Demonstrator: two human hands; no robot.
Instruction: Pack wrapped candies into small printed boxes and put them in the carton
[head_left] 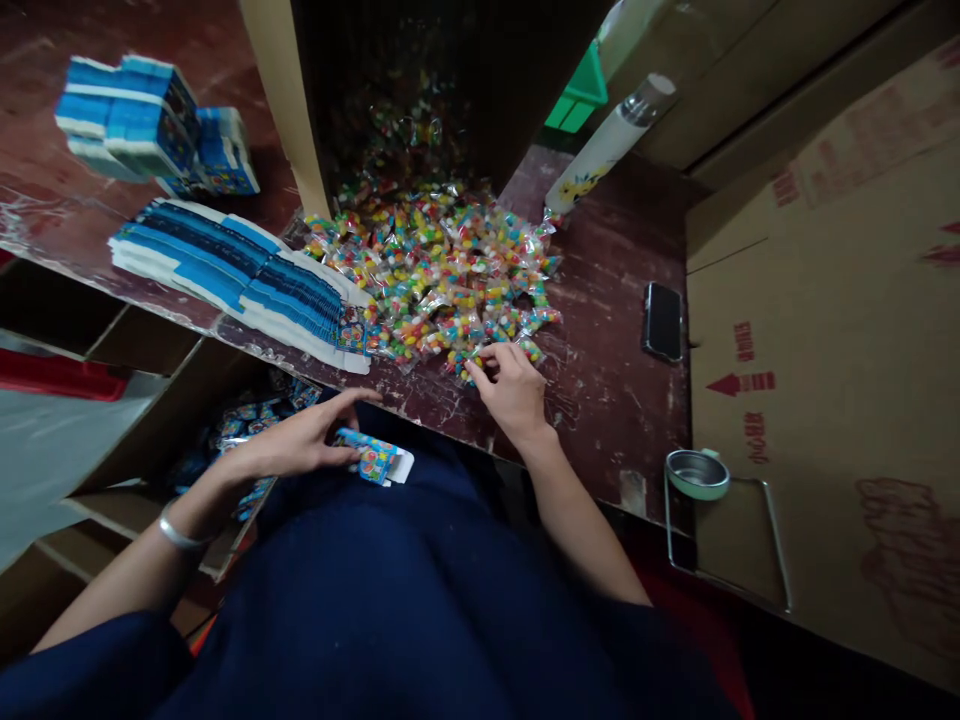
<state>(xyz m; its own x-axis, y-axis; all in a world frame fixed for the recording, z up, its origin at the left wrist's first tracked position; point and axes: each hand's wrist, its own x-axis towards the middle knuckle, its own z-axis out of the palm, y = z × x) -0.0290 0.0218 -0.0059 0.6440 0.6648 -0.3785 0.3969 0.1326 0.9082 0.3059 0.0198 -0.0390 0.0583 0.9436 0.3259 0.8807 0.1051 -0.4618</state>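
My left hand (300, 440) grips a small blue printed carton (375, 460) just off the table's near edge. The carton's right end stands open, with a white flap sticking out. At the front of a heap of clear-wrapped colourful candies (442, 270), my right hand (514, 390) pinches a small candy packet (459, 362) between thumb and fingers. Left of the heap lies a long row of flattened blue cartons (232, 270), their edges overlapping. Several banded bundles of the same cartons (142, 110) sit behind that row.
A cardboard box (289, 100) on its side spills the candies. On the right are a white flask (607, 145), a phone (663, 320), a metal-lined bowl (697, 472) on a wire frame and a large carton (825, 350). Below left, a box holds filled blue packs (251, 415).
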